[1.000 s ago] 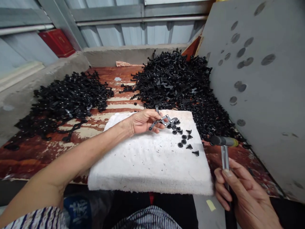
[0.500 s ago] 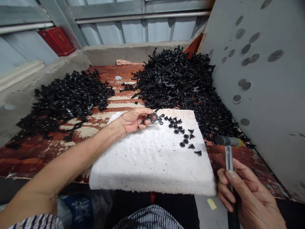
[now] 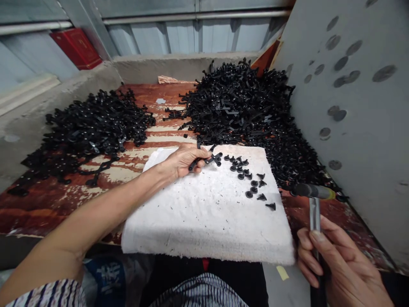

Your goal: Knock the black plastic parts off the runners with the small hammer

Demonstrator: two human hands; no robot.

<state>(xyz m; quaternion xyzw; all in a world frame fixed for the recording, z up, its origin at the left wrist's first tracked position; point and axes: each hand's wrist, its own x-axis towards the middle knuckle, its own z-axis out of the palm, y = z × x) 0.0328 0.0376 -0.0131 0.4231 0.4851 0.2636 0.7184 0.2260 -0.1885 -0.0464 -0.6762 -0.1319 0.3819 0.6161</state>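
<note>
Pinched in the fingers of my left hand (image 3: 187, 161) is a black jointed linkage (image 3: 214, 159), its crossed arms sticking out to the right above the white cloth (image 3: 191, 221). Part of it is hidden by the fingers. My right hand (image 3: 338, 260) is wrapped round the dark handle of a hammer (image 3: 315, 213), held upright at the right with its dark and yellow head (image 3: 315, 191) on top. Several small black flared pegs (image 3: 254, 183) lie scattered on the cloth between the two hands, some standing on their wide ends, others tipped over.
A large heap of black linkages (image 3: 236, 106) spreads at the back right, and a smaller heap (image 3: 99, 123) lies at the left. A grey spotted panel (image 3: 361, 128) bounds the right side. A red box-like object (image 3: 76, 49) rests on the concrete ledge (image 3: 191, 66).
The linkage in my left hand has turned, and its arms now point differently. The view has shifted slightly; the hammer stays upright in my right hand.
</note>
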